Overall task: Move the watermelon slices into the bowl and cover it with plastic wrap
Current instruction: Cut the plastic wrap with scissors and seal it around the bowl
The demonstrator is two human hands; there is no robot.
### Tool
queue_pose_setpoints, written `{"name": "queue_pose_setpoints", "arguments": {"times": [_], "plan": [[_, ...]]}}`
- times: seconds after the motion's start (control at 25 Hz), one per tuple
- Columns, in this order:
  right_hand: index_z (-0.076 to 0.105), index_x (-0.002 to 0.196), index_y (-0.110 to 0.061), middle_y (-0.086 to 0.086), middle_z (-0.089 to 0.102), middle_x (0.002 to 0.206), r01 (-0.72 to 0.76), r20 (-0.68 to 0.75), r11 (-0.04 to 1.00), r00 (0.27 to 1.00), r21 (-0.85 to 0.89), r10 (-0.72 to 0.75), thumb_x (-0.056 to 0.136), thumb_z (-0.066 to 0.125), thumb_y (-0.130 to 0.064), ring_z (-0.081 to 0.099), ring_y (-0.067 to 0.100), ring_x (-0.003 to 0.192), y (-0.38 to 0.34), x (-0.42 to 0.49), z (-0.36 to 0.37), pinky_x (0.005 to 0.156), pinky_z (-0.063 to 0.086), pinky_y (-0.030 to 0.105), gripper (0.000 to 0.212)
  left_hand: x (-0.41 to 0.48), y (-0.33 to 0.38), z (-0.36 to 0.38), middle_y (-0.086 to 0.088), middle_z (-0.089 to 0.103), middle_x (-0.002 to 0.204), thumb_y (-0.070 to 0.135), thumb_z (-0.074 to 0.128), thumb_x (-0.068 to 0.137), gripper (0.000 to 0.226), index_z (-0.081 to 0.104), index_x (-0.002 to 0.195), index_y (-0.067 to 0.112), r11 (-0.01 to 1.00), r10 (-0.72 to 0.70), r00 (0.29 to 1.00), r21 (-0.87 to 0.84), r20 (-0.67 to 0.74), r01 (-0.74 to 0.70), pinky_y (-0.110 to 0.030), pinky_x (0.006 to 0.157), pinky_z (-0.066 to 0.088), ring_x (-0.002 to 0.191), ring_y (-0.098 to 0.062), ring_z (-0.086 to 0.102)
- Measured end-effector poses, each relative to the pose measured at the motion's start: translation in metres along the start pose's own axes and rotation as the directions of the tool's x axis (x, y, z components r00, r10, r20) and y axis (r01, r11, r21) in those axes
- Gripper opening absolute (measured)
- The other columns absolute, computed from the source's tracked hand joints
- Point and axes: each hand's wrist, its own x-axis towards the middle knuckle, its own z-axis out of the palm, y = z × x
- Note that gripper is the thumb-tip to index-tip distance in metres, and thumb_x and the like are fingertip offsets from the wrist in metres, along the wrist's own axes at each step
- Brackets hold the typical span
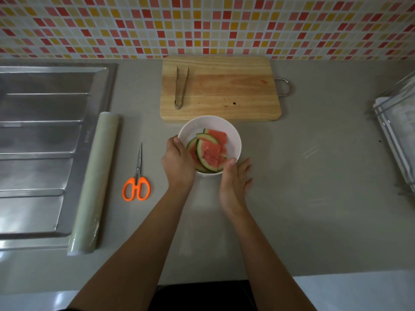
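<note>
Two hands are gripping one white bowl (233, 135) on the grey worktop (314, 176), just at 6 o'clock from the cutting board (224, 90). The left hand (178, 163) is curling round the rim at 9 o'clock, thumb over the edge; the right hand (234, 181) is pressing its thumb to the rim at 5 o'clock while its fingers are fanning out loosely on the worktop. About four watermelon slices (208, 151) are already lying stacked inside the bowl, and the board is carrying none, only one pair of tongs (181, 87).

One roll of plastic wrap (94, 185) is lying well apart at 9 o'clock from the bowl, beside the sink drainer (45, 131), its long axis running from 12 to 6 o'clock. One pair of orange scissors (137, 178) is sitting between roll and bowl. The left hand is nearer the roll, so it is probably the one to reach for it.
</note>
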Motion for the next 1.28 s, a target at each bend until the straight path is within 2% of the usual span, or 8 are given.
{"name": "queue_pose_setpoints", "arguments": {"times": [0.12, 0.24, 0.36, 0.48, 0.64, 0.88, 1.12, 1.28], "plan": [[0.003, 0.148, -0.007, 0.013, -0.013, 0.158, 0.059, -0.063, 0.984, 0.996, -0.167, -0.07, 0.083, 0.01, -0.063, -0.016, 0.019, 0.144, 0.005, 0.008, -0.016, 0.113, -0.014, 0.039, 0.086, 0.001, -0.007, -0.007, 0.007, 0.058, 0.095, 0.035, 0.028, 0.098, 0.039, 0.061, 0.112, 0.02, 0.997, -0.047, 0.996, -0.054, 0.073, 0.051, -0.015, 0.07, 0.031, 0.092, -0.014, 0.052], [-0.007, 0.147, -0.018, 0.004, -0.005, 0.159, 0.217, 0.069, 0.951, 0.976, -0.219, -0.207, 0.057, 0.046, -0.086, -0.005, 0.013, 0.145, 0.01, 0.026, -0.04, 0.116, 0.001, 0.035, 0.124, 0.017, -0.025, -0.028, 0.007, 0.048, 0.138, 0.037, 0.037, 0.098, 0.042, 0.045, 0.136, 0.022, 0.974, 0.025, 0.942, -0.222, 0.334, 0.052, -0.005, 0.095, 0.03, 0.122, 0.003, 0.041], [0.005, 0.147, -0.018, 0.005, 0.025, 0.152, 0.338, 0.204, 0.904, 0.935, -0.261, -0.291, 0.032, 0.075, -0.074, 0.024, 0.024, 0.139, 0.003, 0.038, -0.045, 0.114, 0.025, 0.048, 0.145, 0.029, -0.042, -0.049, 0.004, 0.035, 0.149, 0.011, 0.056, 0.089, 0.065, 0.024, 0.146, 0.018, 0.945, 0.198, 0.692, -0.322, 0.694, 0.052, -0.032, 0.114, 0.027, 0.131, 0.001, 0.035], [0.034, 0.133, -0.018, -0.006, 0.052, 0.128, 0.467, 0.142, 0.849, 0.884, -0.248, -0.445, 0.033, 0.084, -0.063, 0.049, 0.017, 0.119, -0.001, 0.045, -0.037, 0.098, 0.04, 0.052, 0.121, 0.031, -0.047, -0.054, 0.003, 0.043, 0.144, 0.022, 0.073, 0.072, 0.101, 0.006, 0.147, 0.032, 0.973, 0.232, 0.554, -0.181, 0.8, -0.145, -0.039, 0.11, 0.033, 0.133, -0.01, 0.039], [0.035, 0.133, -0.019, -0.006, 0.053, 0.127, 0.496, 0.078, 0.803, 0.862, -0.33, -0.5, 0.032, 0.077, -0.069, 0.046, 0.012, 0.113, -0.001, 0.043, -0.031, 0.097, 0.038, 0.048, 0.12, 0.031, -0.048, -0.044, -0.002, 0.053, 0.135, 0.034, 0.08, 0.068, 0.11, 0.006, 0.148, 0.023, 0.873, 0.342, 0.684, 0.05, 0.644, -0.484, -0.027, 0.097, 0.042, 0.123, -0.019, 0.05], [0.031, 0.136, -0.014, -0.001, 0.05, 0.134, 0.458, 0.054, 0.793, 0.876, -0.403, -0.479, 0.033, 0.085, -0.057, 0.047, 0.021, 0.122, 0.004, 0.048, -0.027, 0.104, 0.03, 0.055, 0.124, 0.028, -0.051, -0.032, -0.008, 0.063, 0.12, 0.032, 0.079, 0.07, 0.096, 0.02, 0.145, 0.018, 0.859, 0.43, 0.768, 0.047, 0.475, -0.51, -0.01, 0.072, 0.034, 0.104, -0.022, 0.059], [0.021, 0.142, -0.014, 0.001, 0.036, 0.145, 0.475, 0.146, 0.736, 0.872, -0.482, -0.467, 0.048, 0.084, -0.05, 0.032, 0.022, 0.135, 0.007, 0.054, -0.034, 0.111, 0.018, 0.051, 0.119, 0.032, -0.043, -0.036, -0.018, 0.067, 0.088, 0.013, 0.068, 0.07, 0.052, 0.054, 0.12, 0.003, 0.775, 0.471, 0.752, 0.191, 0.461, -0.603, -0.026, 0.077, 0.035, 0.087, -0.036, 0.059], [0.007, 0.147, -0.018, 0.004, 0.018, 0.156, 0.487, 0.3, 0.801, 0.868, -0.349, -0.396, 0.058, 0.083, -0.04, 0.017, 0.022, 0.143, 0.012, 0.05, -0.046, 0.116, 0.018, 0.042, 0.119, 0.009, -0.033, -0.043, 0.014, 0.067, 0.087, 0.009, 0.052, 0.064, 0.061, 0.05, 0.12, 0.031, 0.952, 0.303, 0.809, -0.115, 0.504, -0.284, -0.016, 0.072, 0.047, 0.085, 0.002, 0.062]]}}
